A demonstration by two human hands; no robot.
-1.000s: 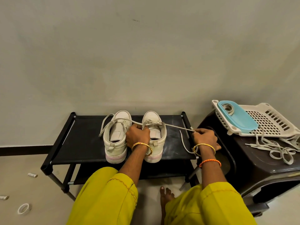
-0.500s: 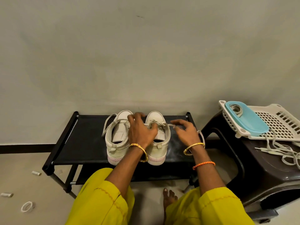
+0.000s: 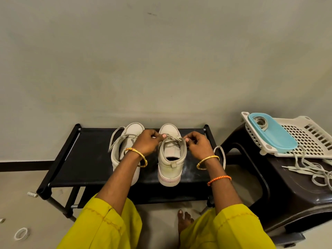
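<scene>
Two white sneakers stand side by side, heels toward me, on a low black shoe rack. The right sneaker has its lace crossing the top eyelets. My left hand pinches that lace at the shoe's left edge. On the other side, my right hand pinches the lace at the right edge. A loose loop of lace trails behind my right wrist. My left forearm partly hides the left sneaker, whose lace hangs loose on its left side.
A dark plastic stool stands right of the rack, carrying a white perforated basket, a light blue lid and a heap of loose laces. A tape ring and small scraps lie on the floor at left. A wall rises behind.
My right hand came back from the rack's right end, where it held the lace pulled taut, to the right sneaker. My left hand shifted up to the same shoe's top eyelets.
</scene>
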